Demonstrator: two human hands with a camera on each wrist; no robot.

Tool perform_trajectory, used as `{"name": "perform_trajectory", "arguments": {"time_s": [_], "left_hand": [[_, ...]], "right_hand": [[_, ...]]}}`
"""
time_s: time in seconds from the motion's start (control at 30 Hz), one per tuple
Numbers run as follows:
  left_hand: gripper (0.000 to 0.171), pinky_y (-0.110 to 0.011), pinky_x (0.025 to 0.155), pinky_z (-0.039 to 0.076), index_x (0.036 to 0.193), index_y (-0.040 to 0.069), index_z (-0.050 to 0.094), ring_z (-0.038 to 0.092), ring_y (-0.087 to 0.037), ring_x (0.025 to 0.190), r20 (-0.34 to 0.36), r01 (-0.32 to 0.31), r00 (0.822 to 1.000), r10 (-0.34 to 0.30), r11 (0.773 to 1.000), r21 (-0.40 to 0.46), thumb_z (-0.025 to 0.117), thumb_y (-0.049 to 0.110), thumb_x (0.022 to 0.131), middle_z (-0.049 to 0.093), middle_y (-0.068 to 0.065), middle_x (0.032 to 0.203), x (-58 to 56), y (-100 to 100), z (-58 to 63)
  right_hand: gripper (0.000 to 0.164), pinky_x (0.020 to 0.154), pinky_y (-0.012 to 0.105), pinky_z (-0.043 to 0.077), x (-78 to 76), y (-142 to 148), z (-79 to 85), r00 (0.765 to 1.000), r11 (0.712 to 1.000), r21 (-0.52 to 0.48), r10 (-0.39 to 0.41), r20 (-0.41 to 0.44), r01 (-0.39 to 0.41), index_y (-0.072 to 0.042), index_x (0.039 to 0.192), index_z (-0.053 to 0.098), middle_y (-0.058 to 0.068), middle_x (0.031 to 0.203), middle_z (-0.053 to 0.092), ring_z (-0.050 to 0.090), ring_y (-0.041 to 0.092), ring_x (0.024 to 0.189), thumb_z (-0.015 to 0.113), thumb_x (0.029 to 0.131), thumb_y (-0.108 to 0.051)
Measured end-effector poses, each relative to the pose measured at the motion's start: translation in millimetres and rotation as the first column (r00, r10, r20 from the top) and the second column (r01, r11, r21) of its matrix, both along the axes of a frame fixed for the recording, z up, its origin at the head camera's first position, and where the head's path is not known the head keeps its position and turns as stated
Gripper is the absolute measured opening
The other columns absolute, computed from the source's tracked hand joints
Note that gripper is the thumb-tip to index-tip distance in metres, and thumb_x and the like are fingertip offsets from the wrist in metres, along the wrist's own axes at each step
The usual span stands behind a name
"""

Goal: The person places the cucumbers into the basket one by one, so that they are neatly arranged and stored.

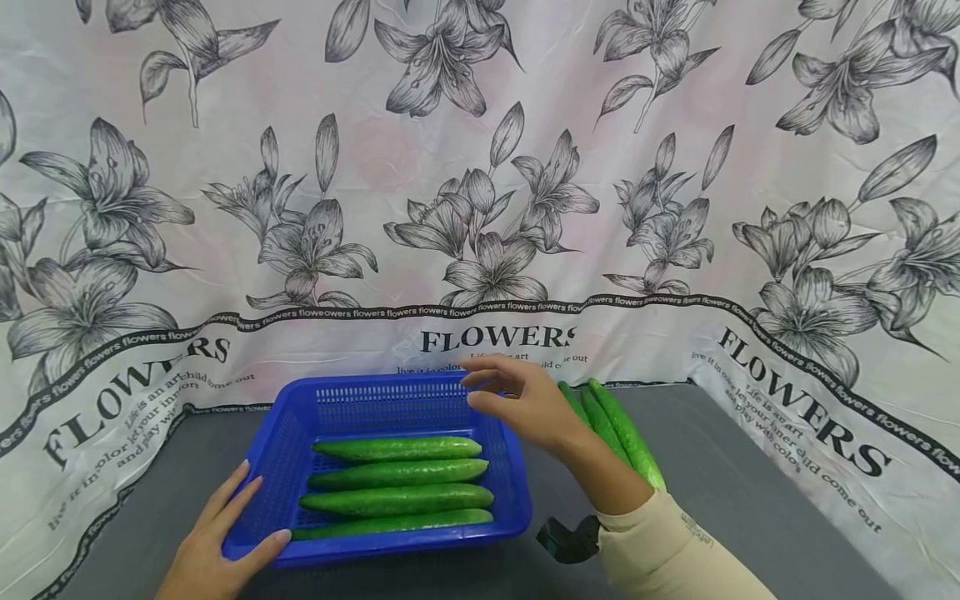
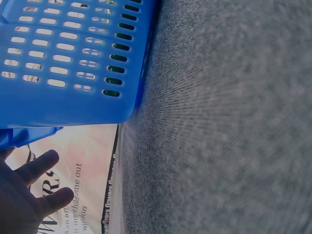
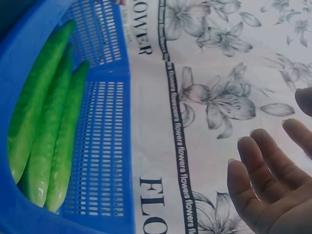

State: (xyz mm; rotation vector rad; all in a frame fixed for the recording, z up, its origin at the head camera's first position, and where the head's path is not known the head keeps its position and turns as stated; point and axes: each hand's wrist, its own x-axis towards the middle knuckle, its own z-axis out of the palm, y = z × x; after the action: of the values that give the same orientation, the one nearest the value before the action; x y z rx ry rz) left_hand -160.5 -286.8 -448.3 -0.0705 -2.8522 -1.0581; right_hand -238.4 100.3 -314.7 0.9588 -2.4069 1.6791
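A blue plastic basket (image 1: pixel 405 546) with slotted walls stands on the grey table. Several green cucumbers (image 1: pixel 397 500) lie side by side across its floor, and the right wrist view shows cucumbers (image 3: pixel 46 131) inside it too. My left hand (image 1: pixel 217 542) rests at the basket's left side, fingers spread and thumb on the near-left rim. In the left wrist view part of that left hand (image 2: pixel 34 190) shows beside the basket wall (image 2: pixel 68 105). Above the basket's far right corner, my right hand (image 1: pixel 517 400) hovers with loosely bent fingers and nothing in it.
More cucumbers (image 1: pixel 618 421) lie on the table right of the basket, partly hidden by my right forearm. A small black object (image 1: pixel 567 540) shows below the right wrist. Behind the grey table (image 1: pixel 757 500) hangs a flower-printed cloth (image 1: pixel 487 267), close to the basket's far side.
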Motion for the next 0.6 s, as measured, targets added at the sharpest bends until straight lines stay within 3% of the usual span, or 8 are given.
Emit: {"name": "perform_trajectory", "arguments": {"time_s": [0.33,0.6], "left_hand": [[0.081,-0.074,0.084,0.032,0.149,0.002,0.034,0.025,-0.055,0.130,-0.027,-0.002,1.000,0.001,1.000,-0.009,0.067,0.045,0.089,0.012,-0.016,0.158,0.1,0.1,-1.6],[0.081,-0.074,0.084,0.032,0.149,0.002,0.034,0.025,-0.055,0.130,-0.029,0.002,1.000,-0.002,1.000,-0.007,0.067,0.045,0.089,0.013,-0.016,0.158,1.0,0.5,-0.5]], "right_hand": [[0.038,0.088,0.045,0.051,19.1,23.9,1.5,0.995,0.992,-0.078,-0.103,0.002,0.103,-0.011,0.130,0.060,0.011,0.118,0.064,0.060,0.030,0.109,0.067,0.092,-0.014],[0.039,0.088,0.046,0.051,26.8,48.0,-5.8,0.983,0.978,-0.095,-0.185,-0.008,0.183,-0.010,0.130,0.060,0.009,0.116,0.065,0.059,0.027,0.111,0.067,0.092,-0.012]]}}
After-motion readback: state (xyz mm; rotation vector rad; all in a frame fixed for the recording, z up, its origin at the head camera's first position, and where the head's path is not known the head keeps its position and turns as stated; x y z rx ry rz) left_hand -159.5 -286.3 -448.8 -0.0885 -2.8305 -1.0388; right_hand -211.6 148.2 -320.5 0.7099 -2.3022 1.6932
